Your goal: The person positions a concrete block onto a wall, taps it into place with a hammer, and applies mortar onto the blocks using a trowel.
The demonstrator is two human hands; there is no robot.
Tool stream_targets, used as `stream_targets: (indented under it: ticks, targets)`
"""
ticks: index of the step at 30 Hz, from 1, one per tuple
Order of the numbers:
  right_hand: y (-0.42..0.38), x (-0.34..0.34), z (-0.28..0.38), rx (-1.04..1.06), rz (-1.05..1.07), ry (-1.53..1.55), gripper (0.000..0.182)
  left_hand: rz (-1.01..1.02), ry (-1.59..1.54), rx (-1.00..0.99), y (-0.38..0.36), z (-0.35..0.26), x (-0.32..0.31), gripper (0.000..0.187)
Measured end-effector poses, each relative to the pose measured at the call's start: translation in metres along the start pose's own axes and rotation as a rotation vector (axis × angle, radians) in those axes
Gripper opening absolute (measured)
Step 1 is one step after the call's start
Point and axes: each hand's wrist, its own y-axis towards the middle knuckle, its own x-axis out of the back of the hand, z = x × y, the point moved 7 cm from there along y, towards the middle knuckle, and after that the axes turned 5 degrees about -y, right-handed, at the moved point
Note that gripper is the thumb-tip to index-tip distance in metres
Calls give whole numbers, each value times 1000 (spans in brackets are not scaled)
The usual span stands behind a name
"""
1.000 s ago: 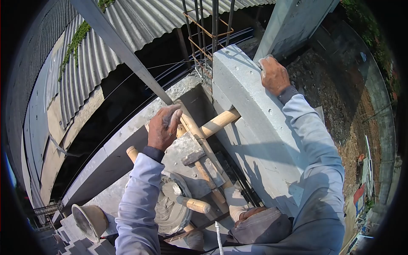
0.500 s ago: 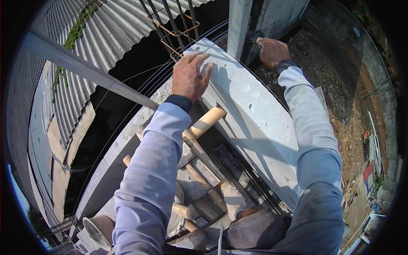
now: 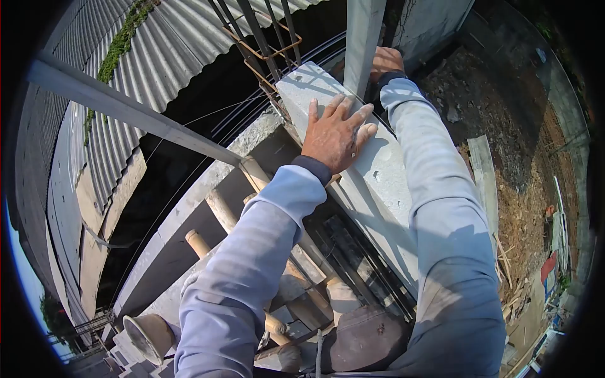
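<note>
My left hand (image 3: 338, 133) lies with spread fingers on the top of a long white block wall (image 3: 384, 170), which has small pits in its surface. Past the wall's far end, my right hand (image 3: 386, 62) reaches behind an upright grey post (image 3: 363, 47). The post and the back of the hand hide its fingers, so I cannot see what they touch. Bundled steel rebar (image 3: 265, 44) with rusty ties rises just beyond the end of the wall, to the left of the post.
A slanted grey beam (image 3: 135, 113) crosses on the left, before a corrugated roof (image 3: 170, 47). Bamboo poles (image 3: 220, 211) lie below my arms. A bucket (image 3: 150, 337) stands lower left. On the right, rubble ground (image 3: 523, 170) lies far below the wall.
My left hand has moved right and down from the wall's edge and spread over its top. My right hand has moved left and up, behind the post. The view has shifted slightly.
</note>
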Motion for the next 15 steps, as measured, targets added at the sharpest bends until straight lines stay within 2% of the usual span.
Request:
stream_targets:
  ticks: [2, 7, 10, 15]
  targets:
    - [6, -7, 3, 63, -29, -20, 25, 19, 1, -22, -1, -5, -3, 48]
    - [34, -57, -16, -269, 9, 742, 34, 39, -33, 9, -4, -5, -3, 47]
    - [32, -51, -20, -324, 9, 721, 41, 42, -16, 14, -4, -4, -4, 46]
    - [36, -72, -20, -296, 17, 793, 37, 37, -23, 39, -3, -5, -4, 46]
